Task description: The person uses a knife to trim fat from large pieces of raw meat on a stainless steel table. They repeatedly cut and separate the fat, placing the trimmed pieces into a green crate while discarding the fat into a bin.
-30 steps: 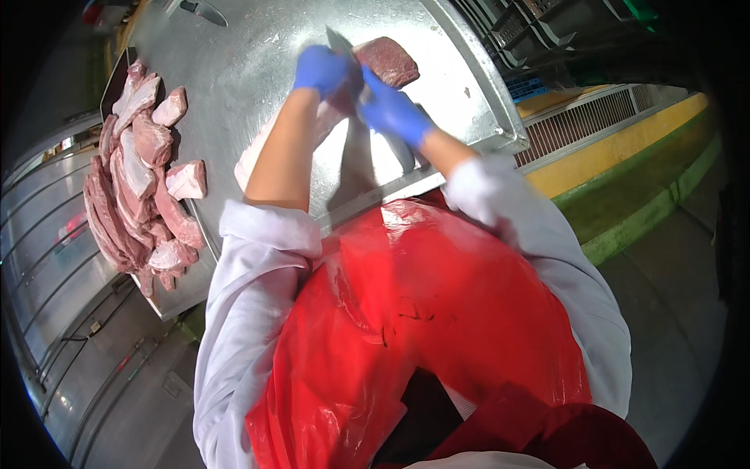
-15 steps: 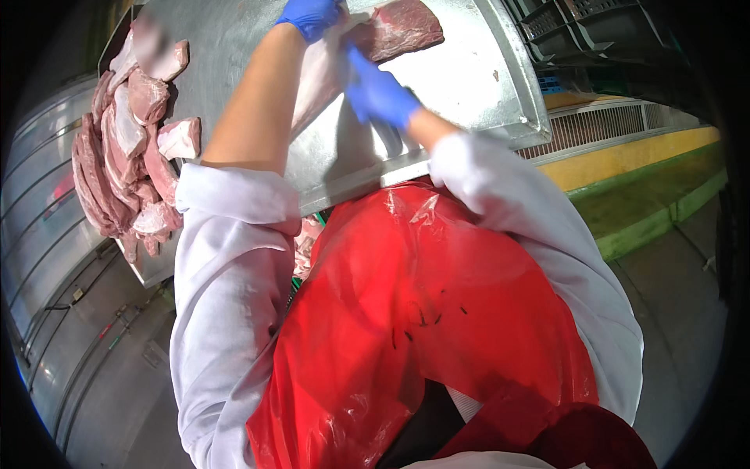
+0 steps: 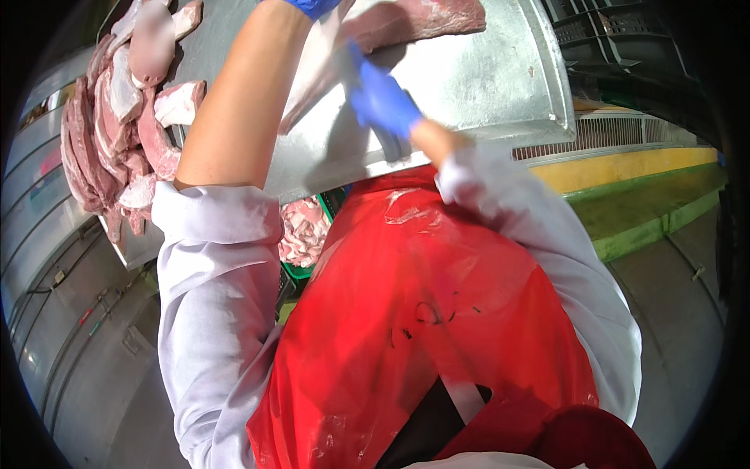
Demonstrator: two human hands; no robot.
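Note:
At the top edge, my left hand (image 3: 314,6) in a blue glove is mostly cut off; its fingers are hidden. It is at a long pale piece of meat (image 3: 312,74) lying on the metal table (image 3: 500,86). A redder slab of meat (image 3: 426,19) extends to the right from there. My right hand (image 3: 383,98), also gloved in blue and smeared by motion, is closed just right of the pale piece. A narrow grey thing (image 3: 396,147) shows beside this hand, too blurred to name.
Several cut pieces of raw meat (image 3: 117,133) are heaped at the table's left end. Below the table's near edge, a green crate (image 3: 297,271) holds small meat pieces. Dark crates (image 3: 617,47) stand at the far right, above a yellow ledge (image 3: 625,166). A red apron (image 3: 422,297) covers my front.
My left hand has moved up, partly out of the picture. The redder slab now lies higher and further right in view. More of the green crate shows.

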